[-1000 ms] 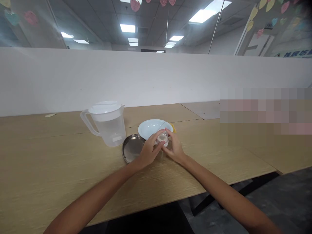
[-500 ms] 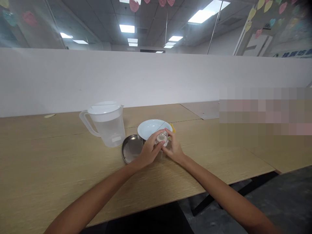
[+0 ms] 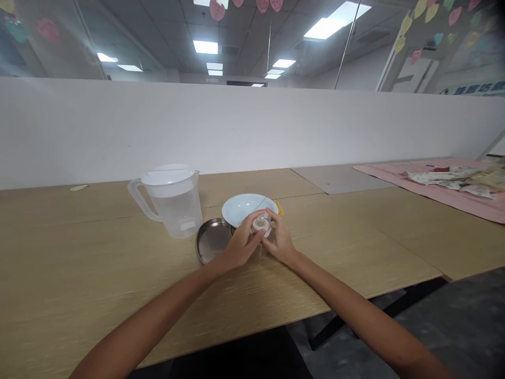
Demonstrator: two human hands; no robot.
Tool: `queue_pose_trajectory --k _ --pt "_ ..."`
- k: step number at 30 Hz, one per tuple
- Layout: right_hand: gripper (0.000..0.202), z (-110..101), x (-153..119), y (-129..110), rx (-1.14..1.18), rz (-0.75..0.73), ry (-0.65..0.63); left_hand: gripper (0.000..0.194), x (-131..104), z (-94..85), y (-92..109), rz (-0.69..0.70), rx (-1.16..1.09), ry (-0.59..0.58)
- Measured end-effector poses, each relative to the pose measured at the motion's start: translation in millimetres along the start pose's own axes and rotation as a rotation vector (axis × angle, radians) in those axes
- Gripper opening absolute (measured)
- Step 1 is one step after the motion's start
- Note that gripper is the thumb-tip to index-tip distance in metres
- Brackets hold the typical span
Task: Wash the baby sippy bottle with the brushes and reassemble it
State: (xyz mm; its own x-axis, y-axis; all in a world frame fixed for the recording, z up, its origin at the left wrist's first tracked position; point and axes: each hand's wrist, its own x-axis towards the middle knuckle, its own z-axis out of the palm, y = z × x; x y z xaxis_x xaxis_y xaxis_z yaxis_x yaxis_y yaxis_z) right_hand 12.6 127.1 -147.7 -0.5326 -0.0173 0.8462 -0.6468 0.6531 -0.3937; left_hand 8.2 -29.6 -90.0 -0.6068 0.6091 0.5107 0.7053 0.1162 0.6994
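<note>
Both hands meet over the table, just in front of a white bowl point(image 3: 239, 206). Between them is a small clear piece with a white ring point(image 3: 260, 225), perhaps a bottle top; its exact kind is hard to make out. Fingers of my left hand point(image 3: 241, 243) curl round its left side, thumb at the front. My right hand point(image 3: 282, 242) closes on it from the right, its fingertips near those of the left. Something transparent shows faintly below the hands. A round steel dish point(image 3: 213, 239) lies beside my left hand, partly hidden by it.
A translucent lidded pitcher point(image 3: 177, 202) stands left of the bowl. Something yellow point(image 3: 280, 208) peeks out behind my right hand. Far right, a pink cloth point(image 3: 390, 176) carries crumpled packets point(image 3: 450, 179). The white wall point(image 3: 236, 126) borders the table's back; its front edge is near me.
Both hands keep almost the same place and grip on the small clear piece. The far right, blurred out before, now shows the pink cloth.
</note>
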Motion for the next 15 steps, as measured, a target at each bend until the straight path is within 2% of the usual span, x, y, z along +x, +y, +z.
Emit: queue_pose_trajectory --k 8,15 --pt "0.058 2.2 0.1 1.1 -0.095 -0.051 0.057 0.045 1.3 -1.7 4.3 0.023 -0.004 -0.018" --pt "0.056 3.9 2.5 -2.6 -0.167 -0.108 0.102 0.04 1.4 -3.6 5.2 -0.034 0.043 -0.023"
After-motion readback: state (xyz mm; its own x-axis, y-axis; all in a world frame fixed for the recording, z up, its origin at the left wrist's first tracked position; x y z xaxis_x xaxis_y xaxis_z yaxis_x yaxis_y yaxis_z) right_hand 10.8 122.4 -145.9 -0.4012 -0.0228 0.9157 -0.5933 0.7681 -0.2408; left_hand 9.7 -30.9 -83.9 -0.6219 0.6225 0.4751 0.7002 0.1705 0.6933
